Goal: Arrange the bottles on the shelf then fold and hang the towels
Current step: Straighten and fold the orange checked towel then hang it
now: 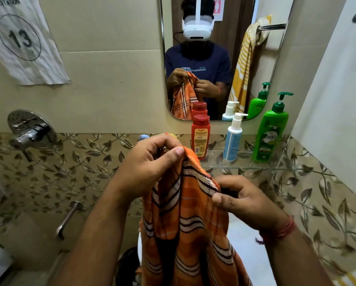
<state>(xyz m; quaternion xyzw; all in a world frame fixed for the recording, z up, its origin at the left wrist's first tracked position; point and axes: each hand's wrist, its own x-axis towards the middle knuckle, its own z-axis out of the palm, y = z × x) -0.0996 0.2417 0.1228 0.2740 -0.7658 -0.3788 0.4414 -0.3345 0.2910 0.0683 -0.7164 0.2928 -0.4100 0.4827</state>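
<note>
An orange towel (185, 219) with dark and pale stripes hangs in front of me. My left hand (152, 159) pinches its top edge between thumb and fingers. My right hand (245, 201) pinches the edge lower and to the right. On the glass shelf (245, 169) behind stand three bottles in a row: a red bottle (200, 137), a white and blue pump bottle (234, 138) and a green pump bottle (271, 133). A yellow striped towel (245, 65) shows in the mirror, hung on a rail.
A mirror (214, 58) is on the wall above the shelf. A chrome tap (29, 130) and a spout (68, 217) are on the left wall. A paper sign with the number 13 (22, 40) hangs top left. A white wall (338, 100) closes the right side.
</note>
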